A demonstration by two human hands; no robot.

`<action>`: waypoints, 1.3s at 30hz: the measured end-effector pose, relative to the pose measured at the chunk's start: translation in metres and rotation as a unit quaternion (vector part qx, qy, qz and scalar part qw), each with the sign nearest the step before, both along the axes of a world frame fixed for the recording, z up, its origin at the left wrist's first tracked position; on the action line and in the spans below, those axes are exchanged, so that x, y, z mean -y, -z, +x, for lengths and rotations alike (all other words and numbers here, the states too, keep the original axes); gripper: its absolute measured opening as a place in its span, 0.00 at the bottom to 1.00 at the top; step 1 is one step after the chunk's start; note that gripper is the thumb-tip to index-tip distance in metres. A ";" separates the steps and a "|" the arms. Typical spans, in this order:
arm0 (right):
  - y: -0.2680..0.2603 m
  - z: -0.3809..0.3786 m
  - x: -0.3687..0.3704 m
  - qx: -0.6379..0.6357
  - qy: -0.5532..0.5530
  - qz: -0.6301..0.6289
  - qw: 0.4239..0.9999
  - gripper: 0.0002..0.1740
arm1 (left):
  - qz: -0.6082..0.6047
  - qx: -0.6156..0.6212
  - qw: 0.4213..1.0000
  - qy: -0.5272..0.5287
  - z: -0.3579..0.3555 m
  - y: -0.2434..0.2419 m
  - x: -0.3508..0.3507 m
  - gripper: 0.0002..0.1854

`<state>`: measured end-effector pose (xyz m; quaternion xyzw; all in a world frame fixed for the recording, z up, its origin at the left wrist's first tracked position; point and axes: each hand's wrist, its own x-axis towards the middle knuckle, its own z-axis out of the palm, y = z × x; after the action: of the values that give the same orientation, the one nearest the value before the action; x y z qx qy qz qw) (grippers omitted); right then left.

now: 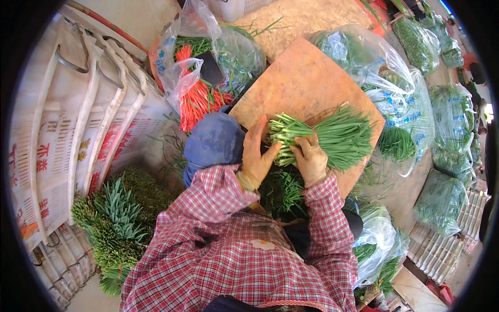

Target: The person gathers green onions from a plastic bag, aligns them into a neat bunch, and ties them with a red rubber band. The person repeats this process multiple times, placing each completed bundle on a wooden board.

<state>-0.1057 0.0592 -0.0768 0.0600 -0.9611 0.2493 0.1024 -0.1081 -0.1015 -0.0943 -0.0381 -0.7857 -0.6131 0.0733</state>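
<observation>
A bunch of green garlic chives (343, 136) lies across a worn wooden board (296, 82), its pale stem ends to the left and leaf tips to the right. A thin red tie (315, 135) crosses the bunch near its middle. My right hand (312, 158) pinches the near side of the bunch beside the tie, thumb and forefinger together. At the cut ends, my left hand (257, 152) is spread, thumb apart from the fingers, the thumb tip touching the stems. Loose greens (286, 191) show below the board, between my forearms.
Red plastic strips (199, 101) and a dark flat object (210, 68) lie on a bag of greens. White plastic crates (78, 117) stand left, near stacked chives (121, 218). Bagged greens (405, 105) line the right. Blue cloth (214, 140) bulges beside my left hand.
</observation>
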 end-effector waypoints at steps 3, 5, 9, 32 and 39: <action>0.006 0.019 -0.001 0.032 0.028 -0.092 0.995 0.15 | 0.083 0.113 0.987 0.074 -0.001 0.019 -0.008 0.28; 0.007 0.020 -0.003 0.099 0.089 -0.186 0.974 0.15 | 0.059 0.148 0.985 0.066 0.009 0.031 -0.016 0.26; -0.004 0.003 -0.005 -0.007 -0.027 -0.009 1.000 0.19 | 0.095 0.068 0.992 0.047 0.020 0.046 -0.021 0.24; -0.089 0.038 0.077 0.102 -0.330 -0.317 0.883 0.16 | 0.389 0.081 0.917 0.031 0.026 0.054 -0.023 0.25; -0.008 -0.014 -0.025 -0.046 -0.134 0.195 0.970 0.14 | 0.063 -0.016 0.995 0.075 0.031 0.056 -0.018 0.26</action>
<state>-0.1193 0.0839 -0.0691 0.2183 -0.9687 0.0651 0.0986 -0.0766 -0.0840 -0.1501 -0.1019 -0.7393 -0.6643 0.0416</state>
